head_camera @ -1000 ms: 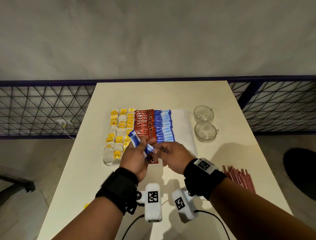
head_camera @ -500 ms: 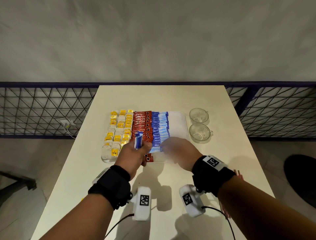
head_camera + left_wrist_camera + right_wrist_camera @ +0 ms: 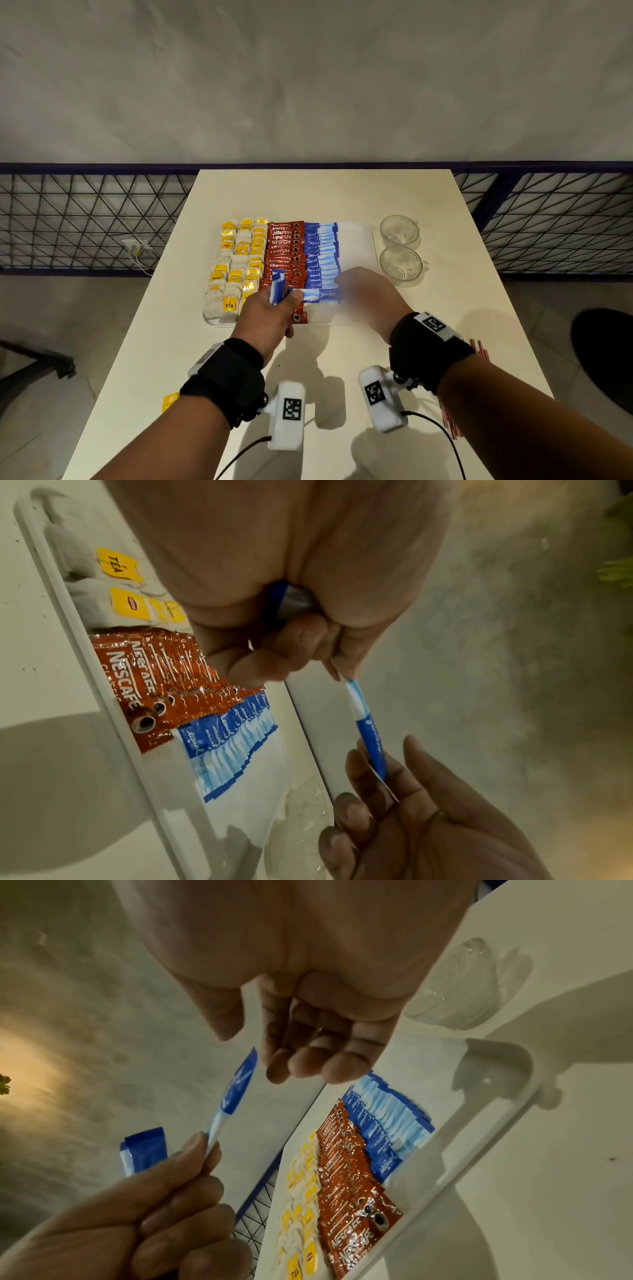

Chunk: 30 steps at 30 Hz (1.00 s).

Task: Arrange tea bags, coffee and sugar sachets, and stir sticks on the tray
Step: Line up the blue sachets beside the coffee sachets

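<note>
A white tray (image 3: 356, 246) holds rows of yellow-tagged tea bags (image 3: 239, 260), red coffee sachets (image 3: 286, 253) and blue sugar sachets (image 3: 320, 257). My left hand (image 3: 270, 308) hovers over the tray's near edge and grips a small bundle of blue sachets (image 3: 277, 286) upright. Its thumb and forefinger also pinch one end of a single blue sachet (image 3: 365, 718) that points right. My right hand (image 3: 363, 293) is blurred at that sachet's free end. The free end lies between its thumb and fingers (image 3: 308, 1064), which stand apart. Red stir sticks (image 3: 479, 347) lie by the table's right edge.
Two glass cups (image 3: 399, 229) (image 3: 402, 263) stand just right of the tray. A yellow tag (image 3: 170, 401) lies at the table's left edge. The tray's right strip is bare. A dark mesh railing (image 3: 85, 222) runs behind the table.
My right hand went out to the sugar row on the tray and has come back toward my left hand. The left hand now holds a single sachet out sideways beside its bundle.
</note>
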### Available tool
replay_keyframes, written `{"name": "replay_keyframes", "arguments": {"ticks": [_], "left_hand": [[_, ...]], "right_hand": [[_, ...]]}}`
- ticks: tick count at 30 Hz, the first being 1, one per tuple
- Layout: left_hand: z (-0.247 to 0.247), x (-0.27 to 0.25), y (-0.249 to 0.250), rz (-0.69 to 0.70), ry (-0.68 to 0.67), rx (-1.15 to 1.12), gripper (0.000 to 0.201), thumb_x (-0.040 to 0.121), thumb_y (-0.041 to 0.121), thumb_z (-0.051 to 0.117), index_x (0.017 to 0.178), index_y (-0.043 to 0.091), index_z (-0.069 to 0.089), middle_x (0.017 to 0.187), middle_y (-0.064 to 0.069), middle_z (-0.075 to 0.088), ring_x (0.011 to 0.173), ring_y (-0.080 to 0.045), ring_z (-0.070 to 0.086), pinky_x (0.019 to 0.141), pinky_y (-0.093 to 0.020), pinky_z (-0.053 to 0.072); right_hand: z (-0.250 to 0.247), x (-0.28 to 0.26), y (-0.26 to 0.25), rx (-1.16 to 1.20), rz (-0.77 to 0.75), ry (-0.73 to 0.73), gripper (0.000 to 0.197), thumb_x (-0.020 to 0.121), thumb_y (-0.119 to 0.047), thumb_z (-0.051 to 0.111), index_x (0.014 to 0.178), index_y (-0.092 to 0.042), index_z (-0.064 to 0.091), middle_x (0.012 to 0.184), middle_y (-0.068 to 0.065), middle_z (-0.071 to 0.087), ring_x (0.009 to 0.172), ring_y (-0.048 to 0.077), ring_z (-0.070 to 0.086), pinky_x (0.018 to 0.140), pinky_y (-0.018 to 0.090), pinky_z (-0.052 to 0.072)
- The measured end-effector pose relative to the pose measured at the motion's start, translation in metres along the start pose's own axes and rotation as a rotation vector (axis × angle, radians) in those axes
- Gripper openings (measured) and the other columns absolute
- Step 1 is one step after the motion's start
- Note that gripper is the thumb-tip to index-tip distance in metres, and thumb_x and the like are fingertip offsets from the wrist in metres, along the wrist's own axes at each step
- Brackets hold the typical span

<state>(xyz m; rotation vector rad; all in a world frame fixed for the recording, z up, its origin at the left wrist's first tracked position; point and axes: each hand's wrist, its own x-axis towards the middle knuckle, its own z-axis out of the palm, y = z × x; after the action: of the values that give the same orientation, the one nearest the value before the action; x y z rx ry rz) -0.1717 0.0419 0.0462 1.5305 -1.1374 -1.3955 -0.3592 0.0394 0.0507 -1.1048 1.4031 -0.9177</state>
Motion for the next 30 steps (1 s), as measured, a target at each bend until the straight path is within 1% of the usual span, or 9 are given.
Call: {"name": "replay_keyframes", "arguments": {"ticks": [2, 5, 9, 13, 17, 21, 24, 28, 30], "left_hand": [[0.000, 0.003, 0.000, -0.003, 0.008, -0.012, 0.014, 0.095, 0.020, 0.061, 0.083, 0.013, 0.059, 0.044, 0.009, 0.043, 0.044, -0.015, 0.037, 0.060, -0.036, 0.041], [0.000, 0.006, -0.003, -0.012, 0.013, -0.053, 0.011, 0.095, 0.019, 0.061, 0.087, 0.013, 0.061, 0.047, 0.007, 0.044, 0.045, -0.016, 0.037, 0.059, -0.036, 0.040], [0.001, 0.009, -0.007, -0.023, -0.008, -0.049, 0.013, 0.092, 0.015, 0.064, 0.080, 0.012, 0.060, 0.046, 0.004, 0.039, 0.043, -0.015, 0.034, 0.053, -0.033, 0.038], [0.002, 0.013, -0.013, -0.066, -0.175, 0.059, 0.023, 0.087, 0.011, 0.068, 0.069, 0.011, 0.054, 0.045, 0.002, 0.043, 0.041, -0.018, 0.039, 0.049, -0.029, 0.038], [0.007, 0.006, -0.012, -0.071, -0.365, 0.238, 0.018, 0.088, 0.026, 0.070, 0.077, 0.013, 0.063, 0.046, 0.002, 0.048, 0.041, -0.014, 0.043, 0.044, -0.022, 0.040], [0.006, 0.013, -0.007, 0.005, -0.224, 0.207, 0.012, 0.089, 0.031, 0.067, 0.085, 0.020, 0.069, 0.059, -0.009, 0.055, 0.046, -0.017, 0.048, 0.047, -0.025, 0.045], [0.010, 0.014, -0.005, -0.023, -0.239, 0.199, 0.013, 0.092, 0.023, 0.065, 0.080, 0.018, 0.066, 0.050, -0.002, 0.051, 0.043, -0.016, 0.044, 0.045, -0.025, 0.042], [0.009, 0.012, -0.006, -0.098, -0.307, 0.124, 0.019, 0.094, 0.017, 0.060, 0.077, 0.011, 0.061, 0.045, 0.004, 0.039, 0.041, -0.015, 0.038, 0.047, -0.028, 0.039], [0.007, 0.012, -0.010, -0.061, -0.235, 0.135, 0.020, 0.095, 0.019, 0.060, 0.077, 0.010, 0.061, 0.046, 0.002, 0.042, 0.043, -0.016, 0.040, 0.049, -0.030, 0.040]], "right_hand": [[0.001, 0.001, 0.000, -0.023, -0.018, -0.029, 0.008, 0.086, -0.019, 0.065, 0.078, -0.020, 0.063, 0.066, -0.006, 0.059, 0.056, 0.015, 0.049, 0.060, 0.031, 0.045], [0.005, 0.005, 0.005, -0.020, -0.019, 0.007, 0.013, 0.087, -0.008, 0.066, 0.077, -0.015, 0.063, 0.061, -0.005, 0.061, 0.051, 0.012, 0.048, 0.061, 0.029, 0.046], [0.006, 0.012, 0.014, -0.118, -0.008, 0.007, 0.012, 0.092, -0.012, 0.057, 0.082, -0.019, 0.060, 0.072, -0.001, 0.060, 0.053, 0.011, 0.052, 0.065, 0.030, 0.049], [0.009, 0.017, 0.020, 0.026, 0.016, 0.058, 0.017, 0.095, -0.008, 0.052, 0.082, -0.016, 0.057, 0.071, 0.004, 0.055, 0.057, 0.015, 0.048, 0.058, 0.025, 0.044], [0.009, 0.019, 0.020, 0.051, 0.004, -0.020, 0.017, 0.097, -0.008, 0.049, 0.084, -0.016, 0.057, 0.077, 0.005, 0.059, 0.061, 0.013, 0.052, 0.059, 0.029, 0.046], [0.006, 0.017, 0.020, -0.186, -0.011, -0.175, 0.011, 0.087, -0.016, 0.064, 0.082, -0.026, 0.065, 0.074, 0.003, 0.066, 0.064, 0.014, 0.058, 0.067, 0.032, 0.050], [0.005, 0.014, 0.017, -0.238, 0.017, -0.208, 0.021, 0.083, -0.011, 0.070, 0.087, -0.028, 0.058, 0.067, -0.004, 0.067, 0.068, 0.015, 0.063, 0.080, 0.038, 0.052], [0.003, 0.007, 0.009, -0.304, 0.024, -0.263, 0.021, 0.081, -0.016, 0.074, 0.086, -0.024, 0.055, 0.067, -0.005, 0.069, 0.065, 0.011, 0.061, 0.078, 0.034, 0.052], [0.003, 0.005, 0.007, -0.349, 0.039, -0.270, 0.015, 0.082, -0.022, 0.074, 0.089, -0.023, 0.060, 0.072, -0.006, 0.069, 0.068, 0.010, 0.061, 0.078, 0.029, 0.051]]}}
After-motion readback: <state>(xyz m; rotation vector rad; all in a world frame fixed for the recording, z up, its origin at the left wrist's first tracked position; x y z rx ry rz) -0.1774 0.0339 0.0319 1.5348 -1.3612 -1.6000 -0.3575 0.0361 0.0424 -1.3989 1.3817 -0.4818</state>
